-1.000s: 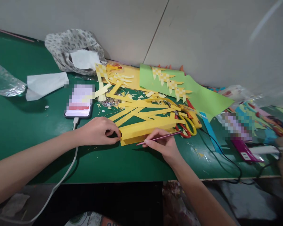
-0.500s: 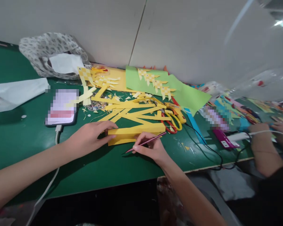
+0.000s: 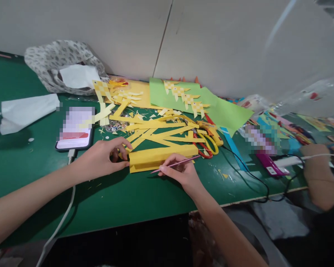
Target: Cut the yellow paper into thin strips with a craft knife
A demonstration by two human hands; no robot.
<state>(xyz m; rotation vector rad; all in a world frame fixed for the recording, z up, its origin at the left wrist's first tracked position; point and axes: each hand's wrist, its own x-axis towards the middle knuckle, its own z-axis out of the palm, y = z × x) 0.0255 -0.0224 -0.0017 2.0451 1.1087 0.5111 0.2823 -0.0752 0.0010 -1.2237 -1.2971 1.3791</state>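
A folded yellow paper (image 3: pixel 156 155) lies on the green table, its long side running left to right. My left hand (image 3: pixel 108 157) is at its left end, fingers curved and apart, the thumb tip touching the paper's edge. My right hand (image 3: pixel 179 170) is closed around a thin pink pencil-like tool (image 3: pixel 183 161), which slants over the paper's lower edge with its tip pointing left. Behind the paper lie loose yellow strips (image 3: pixel 167 137). Scissors with red and yellow handles (image 3: pixel 211 145) are just right of the paper.
A phone (image 3: pixel 76 128) on a white cable lies left. Woven paper fish (image 3: pixel 183 96) rest on green sheets (image 3: pixel 225 111) at the back. A patterned cloth bag (image 3: pixel 64 55) is back left. Another person's arm (image 3: pixel 320 174) and a purple power strip (image 3: pixel 269 165) are at right.
My left hand's fingers have lifted off the top of the folded paper and spread. My right hand has shifted slightly, and the tool's tip is now nearer the paper's lower edge.
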